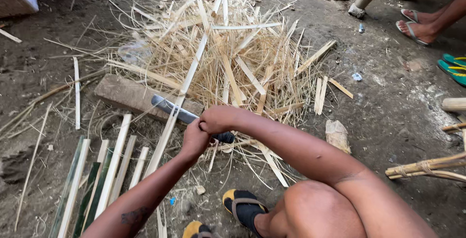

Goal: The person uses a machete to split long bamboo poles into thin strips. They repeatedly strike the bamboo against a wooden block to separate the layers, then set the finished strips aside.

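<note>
right hand (219, 119) clenched on knife (180, 113), left hand (194, 138) seemingly gripping bamboo strip (182, 97)

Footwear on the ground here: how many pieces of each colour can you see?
Black-and-yellow sandals, on the person's own feet: 2
Grey flip-flops, on another person's feet: 2
Teal flip-flops, lying unworn: 2
Total: 6

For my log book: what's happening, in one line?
right hand: grips knife | left hand: holds bamboo strip | knife on strip
</note>
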